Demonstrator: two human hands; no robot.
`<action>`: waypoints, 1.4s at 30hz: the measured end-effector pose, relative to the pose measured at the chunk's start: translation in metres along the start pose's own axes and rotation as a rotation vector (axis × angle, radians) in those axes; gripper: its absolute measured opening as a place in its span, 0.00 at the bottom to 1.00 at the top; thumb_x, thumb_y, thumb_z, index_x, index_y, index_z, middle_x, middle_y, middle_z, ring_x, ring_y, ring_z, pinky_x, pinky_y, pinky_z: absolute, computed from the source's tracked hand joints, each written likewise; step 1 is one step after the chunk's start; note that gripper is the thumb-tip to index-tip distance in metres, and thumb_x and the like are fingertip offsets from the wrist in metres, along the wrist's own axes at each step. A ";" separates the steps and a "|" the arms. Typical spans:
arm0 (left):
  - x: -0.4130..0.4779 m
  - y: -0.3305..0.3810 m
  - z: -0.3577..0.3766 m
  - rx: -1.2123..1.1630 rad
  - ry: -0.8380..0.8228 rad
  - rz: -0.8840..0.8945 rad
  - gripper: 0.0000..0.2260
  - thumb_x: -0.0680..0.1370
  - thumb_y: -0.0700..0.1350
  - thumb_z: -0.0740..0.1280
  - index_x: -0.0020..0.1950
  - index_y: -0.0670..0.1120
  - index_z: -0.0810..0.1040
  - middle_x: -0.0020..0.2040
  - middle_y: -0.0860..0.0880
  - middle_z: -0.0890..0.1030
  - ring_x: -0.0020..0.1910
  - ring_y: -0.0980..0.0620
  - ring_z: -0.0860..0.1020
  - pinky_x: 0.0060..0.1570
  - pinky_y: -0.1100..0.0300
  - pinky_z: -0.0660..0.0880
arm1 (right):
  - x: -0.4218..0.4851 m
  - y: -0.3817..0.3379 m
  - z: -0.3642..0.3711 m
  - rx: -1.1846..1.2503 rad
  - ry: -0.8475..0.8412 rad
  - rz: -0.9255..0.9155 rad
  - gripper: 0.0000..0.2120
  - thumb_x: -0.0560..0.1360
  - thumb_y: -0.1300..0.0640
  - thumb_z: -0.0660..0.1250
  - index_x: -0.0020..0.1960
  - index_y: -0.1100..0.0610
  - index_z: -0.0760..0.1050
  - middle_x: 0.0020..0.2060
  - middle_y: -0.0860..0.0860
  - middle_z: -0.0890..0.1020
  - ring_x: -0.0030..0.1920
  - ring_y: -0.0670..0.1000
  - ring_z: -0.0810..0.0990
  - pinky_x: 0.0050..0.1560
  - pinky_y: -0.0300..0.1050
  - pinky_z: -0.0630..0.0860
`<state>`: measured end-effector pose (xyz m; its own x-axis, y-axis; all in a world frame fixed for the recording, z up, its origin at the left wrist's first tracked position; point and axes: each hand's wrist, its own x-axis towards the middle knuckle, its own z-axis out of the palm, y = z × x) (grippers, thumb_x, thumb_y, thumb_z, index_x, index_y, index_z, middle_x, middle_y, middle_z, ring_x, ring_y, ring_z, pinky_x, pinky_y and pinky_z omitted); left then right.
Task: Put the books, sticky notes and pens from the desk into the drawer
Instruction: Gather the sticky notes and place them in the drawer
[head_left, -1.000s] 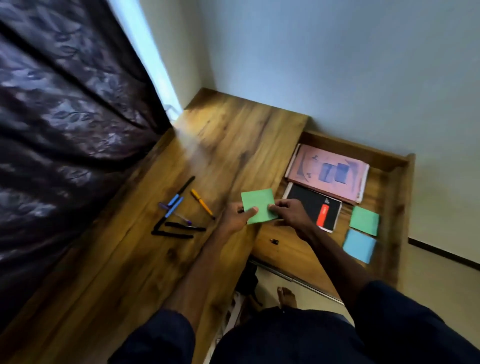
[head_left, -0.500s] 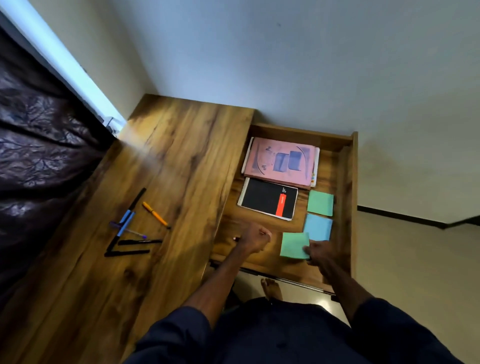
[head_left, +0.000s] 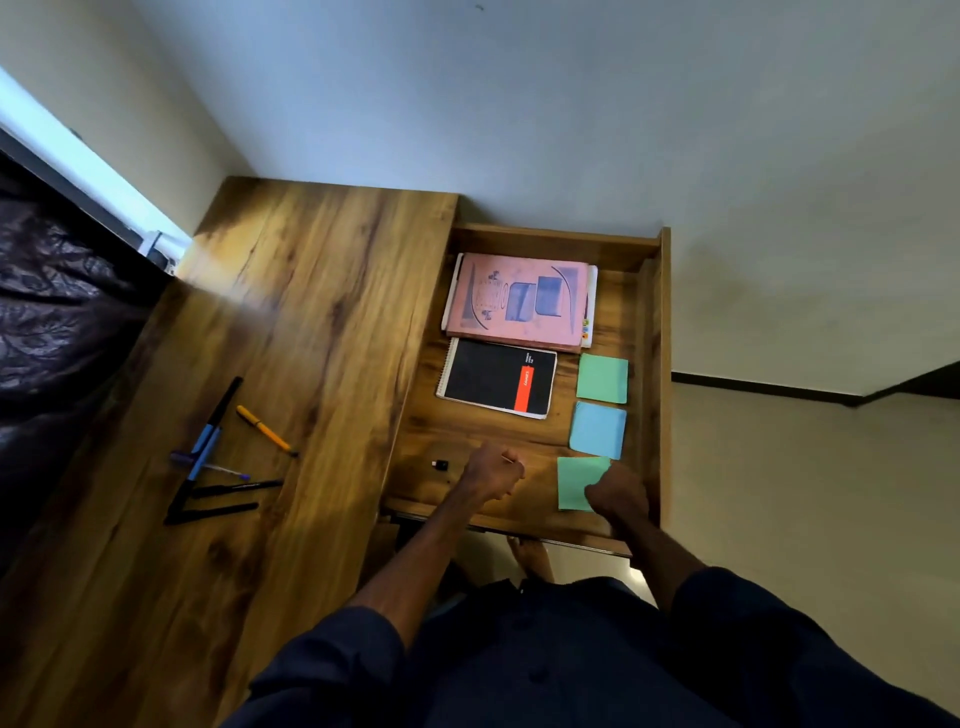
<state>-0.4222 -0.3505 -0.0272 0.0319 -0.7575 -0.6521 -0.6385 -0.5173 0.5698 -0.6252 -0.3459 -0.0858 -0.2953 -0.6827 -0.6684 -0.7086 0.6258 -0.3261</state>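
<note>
Wood-grain drawer (head_left: 653, 364) at centre right: the right hand (head_left: 618, 496), grip unclear, should press the lower green pad (head_left: 571, 483) flat below the blue pad (head_left: 597, 430), while the left hand (head_left: 493, 470) hangs curled and empty.

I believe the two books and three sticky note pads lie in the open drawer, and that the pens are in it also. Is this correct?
Not quite. The pink book, the notebook and the three pads lie in the drawer, but the pens lie on the desk, left of the drawer. The head view shows this.
</note>
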 end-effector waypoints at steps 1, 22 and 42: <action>0.001 0.000 0.001 -0.011 0.002 -0.009 0.06 0.80 0.44 0.67 0.46 0.46 0.82 0.47 0.44 0.86 0.35 0.53 0.81 0.30 0.64 0.75 | -0.001 -0.005 0.000 -0.060 0.002 0.002 0.28 0.72 0.52 0.76 0.67 0.61 0.72 0.62 0.57 0.78 0.62 0.59 0.79 0.56 0.49 0.80; 0.010 -0.015 0.017 -0.057 -0.048 -0.072 0.07 0.80 0.44 0.68 0.53 0.43 0.82 0.47 0.43 0.86 0.38 0.50 0.82 0.39 0.57 0.80 | 0.004 0.000 0.027 -0.594 -0.269 -0.348 0.34 0.78 0.51 0.70 0.78 0.55 0.57 0.79 0.63 0.51 0.74 0.63 0.64 0.73 0.54 0.67; -0.005 -0.020 -0.009 -0.163 0.034 -0.014 0.04 0.81 0.44 0.68 0.50 0.47 0.81 0.46 0.49 0.84 0.34 0.55 0.80 0.31 0.65 0.75 | -0.022 -0.049 0.023 -0.068 0.154 -0.462 0.14 0.75 0.66 0.70 0.59 0.57 0.78 0.59 0.53 0.77 0.55 0.53 0.78 0.49 0.41 0.77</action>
<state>-0.4022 -0.3399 -0.0308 0.0671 -0.7615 -0.6447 -0.5052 -0.5831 0.6362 -0.5691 -0.3533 -0.0703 -0.0281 -0.9343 -0.3554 -0.8263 0.2218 -0.5177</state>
